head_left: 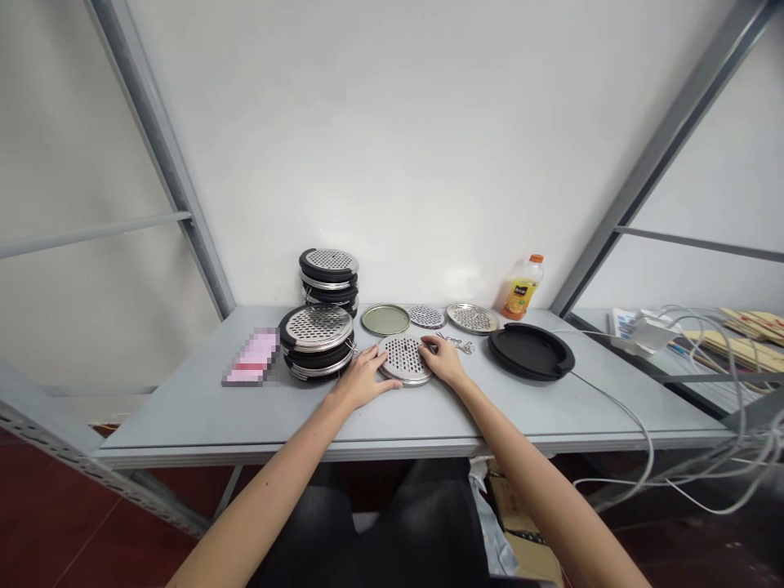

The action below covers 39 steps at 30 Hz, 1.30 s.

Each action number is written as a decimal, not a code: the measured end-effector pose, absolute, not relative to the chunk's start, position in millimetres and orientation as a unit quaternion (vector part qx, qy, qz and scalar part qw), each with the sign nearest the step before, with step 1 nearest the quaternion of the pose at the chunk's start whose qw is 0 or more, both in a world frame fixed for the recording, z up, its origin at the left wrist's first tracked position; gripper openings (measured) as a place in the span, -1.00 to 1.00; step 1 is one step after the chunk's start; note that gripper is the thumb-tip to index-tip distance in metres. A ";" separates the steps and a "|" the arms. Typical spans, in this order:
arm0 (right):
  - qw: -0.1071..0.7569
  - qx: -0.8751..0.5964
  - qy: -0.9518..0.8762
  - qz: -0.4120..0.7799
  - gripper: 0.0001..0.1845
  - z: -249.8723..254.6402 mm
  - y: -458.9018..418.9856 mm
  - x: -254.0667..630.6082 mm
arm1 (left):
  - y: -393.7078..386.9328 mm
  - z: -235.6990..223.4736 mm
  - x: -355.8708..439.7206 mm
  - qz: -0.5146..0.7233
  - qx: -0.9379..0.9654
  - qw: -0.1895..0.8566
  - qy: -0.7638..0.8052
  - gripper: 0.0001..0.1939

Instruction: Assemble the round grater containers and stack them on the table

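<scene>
On the table in front of me lies a round perforated metal plate (405, 360). My left hand (366, 377) grips its left rim, thumb at the near edge and fingers over the top. From the right side, my right hand (445, 361) holds it with bent fingertips on the rim. Just behind it are a plain shallow metal lid (385, 319), a perforated disc (426, 316) and a rimmed perforated plate (473, 318). Small wire clips (461, 344) lie past my right hand. A black round tray (531, 352) sits farther right.
Two stacks of black-and-silver round pieces, a nearer one (317, 339) and a farther one (331, 278), stand on the left. Beside them is a blurred pink rectangle (254, 355). An orange drink bottle (523, 287) stands against the wall. White cables (637, 425) run along the right.
</scene>
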State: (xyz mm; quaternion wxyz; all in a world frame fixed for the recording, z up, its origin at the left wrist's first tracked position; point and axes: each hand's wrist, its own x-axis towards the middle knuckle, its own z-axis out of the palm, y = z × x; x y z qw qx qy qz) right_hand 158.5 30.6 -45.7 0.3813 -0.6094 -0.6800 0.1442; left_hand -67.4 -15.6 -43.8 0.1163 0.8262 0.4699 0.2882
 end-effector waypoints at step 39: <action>0.362 -0.525 -0.756 0.151 -0.72 -43.2 26.3 155.5 | -32.0 -40.8 -68.4 0.255 0.833 0.108 0.479 -0.31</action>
